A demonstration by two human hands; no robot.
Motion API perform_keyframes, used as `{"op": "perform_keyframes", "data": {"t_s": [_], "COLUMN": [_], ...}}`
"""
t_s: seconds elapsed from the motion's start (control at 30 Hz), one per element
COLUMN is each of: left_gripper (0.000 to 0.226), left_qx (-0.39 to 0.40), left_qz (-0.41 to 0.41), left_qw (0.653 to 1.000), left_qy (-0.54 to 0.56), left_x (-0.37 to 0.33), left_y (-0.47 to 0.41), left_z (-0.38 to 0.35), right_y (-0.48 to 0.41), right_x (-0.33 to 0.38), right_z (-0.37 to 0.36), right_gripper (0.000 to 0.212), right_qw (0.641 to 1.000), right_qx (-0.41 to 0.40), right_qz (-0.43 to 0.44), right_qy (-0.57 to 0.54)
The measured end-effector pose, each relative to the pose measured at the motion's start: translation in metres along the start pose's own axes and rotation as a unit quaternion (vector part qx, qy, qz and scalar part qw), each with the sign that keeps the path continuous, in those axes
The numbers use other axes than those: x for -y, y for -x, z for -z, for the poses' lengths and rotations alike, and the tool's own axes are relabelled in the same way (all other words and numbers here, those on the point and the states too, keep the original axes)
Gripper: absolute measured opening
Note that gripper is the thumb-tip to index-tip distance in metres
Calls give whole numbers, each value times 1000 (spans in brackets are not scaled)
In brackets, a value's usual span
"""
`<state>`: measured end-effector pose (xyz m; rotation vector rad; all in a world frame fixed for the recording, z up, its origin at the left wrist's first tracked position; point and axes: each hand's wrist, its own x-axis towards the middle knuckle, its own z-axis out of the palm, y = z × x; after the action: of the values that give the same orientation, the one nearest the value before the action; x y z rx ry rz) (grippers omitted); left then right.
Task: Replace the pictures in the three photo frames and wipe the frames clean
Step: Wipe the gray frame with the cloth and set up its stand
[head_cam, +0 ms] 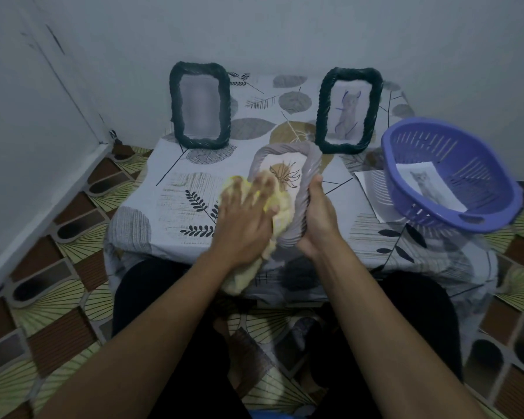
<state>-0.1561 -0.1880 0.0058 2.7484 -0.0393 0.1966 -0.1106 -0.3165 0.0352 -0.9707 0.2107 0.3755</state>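
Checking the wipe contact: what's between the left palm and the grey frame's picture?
In the head view, a yellow cloth lies between the left hand and the grey frame, which the right hand grips by its right edge.

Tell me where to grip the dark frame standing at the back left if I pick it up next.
Probably by its rope-textured right side rail, about mid-height, coming in from the front right. The back-left dark frame stands upright, leaning slightly back near the wall, so its side rails are exposed and its glass faces you. Fingers on the thick rim stay off the glass. Nothing stands close to its right side on the tablecloth.
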Motion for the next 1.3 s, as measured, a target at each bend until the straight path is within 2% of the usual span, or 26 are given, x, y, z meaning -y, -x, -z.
{"op": "perform_keyframes", "data": {"t_s": [0.1, 0.17, 0.23, 0.4, 0.47, 0.53, 0.6, 0.67, 0.77, 0.83, 0.9, 1.0, 1.13, 1.2, 1.3], "left_gripper": [60, 63, 69, 70, 69, 69, 71, 67, 66, 67, 70, 67, 68, 64, 61], "left_qx": [-24, -45, -52, -19, -3, 3, 8, 6, -28, -56, -71, -67, -38, -45, -59], "left_qz": [126, 151, 104, -78, -137, -160, -110, -11, 103, 119, 68, -63, -167, -184, -132], "left_qw": [992, 987, 991, 990, 984, 985, 994, 1000, 994, 991, 993, 989, 981, 979, 987], "left_qy": [6, 36, 67, 120, 110, 65, 17, -16, 18, 39, 60, 116, 87, 69, 66], "left_x": [7, 1, -12, -26, -18, -8, 3, 12, 14, 6, -6, -21, -20, -17, -17], "left_y": [-25, -35, -36, -12, 0, 9, 7, -3, -25, -35, -36, -22, -2, 3, -1], "left_z": [17, 28, 30, 11, 3, -2, -3, -1, 13, 25, 33, 27, 9, 3, 4], "right_y": [5, 10, 10, 7, 5, 3, 4, 7, 13, 16, 16, 14, 10, 13, 18], "right_x": [-17, -23, -20, -3, 5, 10, 9, 3, -8, -15, -15, -6, 3, 4, 1], "right_z": [-8, -15, -19, -14, -6, 1, 4, 3, -4, -10, -14, -16, -8, -7, -11], "right_gripper": [65, 60, 56, 58, 57, 56, 56, 52, 47, 50, 49, 50, 52, 51, 50], "right_qw": [999, 998, 996, 999, 1000, 1000, 1000, 999, 998, 997, 996, 997, 998, 997, 998], "right_qx": [42, 63, 79, 42, 17, 2, 5, 17, 41, 60, 63, 56, 50, 52, 57], "right_qz": [-6, -25, -30, -26, -10, -3, -1, 0, -17, -32, -33, -26, -41, -45, -38], "right_qy": [20, 20, 13, 12, 24, 24, 25, 36, 45, 47, 49, 46, 26, 22, 13]}}
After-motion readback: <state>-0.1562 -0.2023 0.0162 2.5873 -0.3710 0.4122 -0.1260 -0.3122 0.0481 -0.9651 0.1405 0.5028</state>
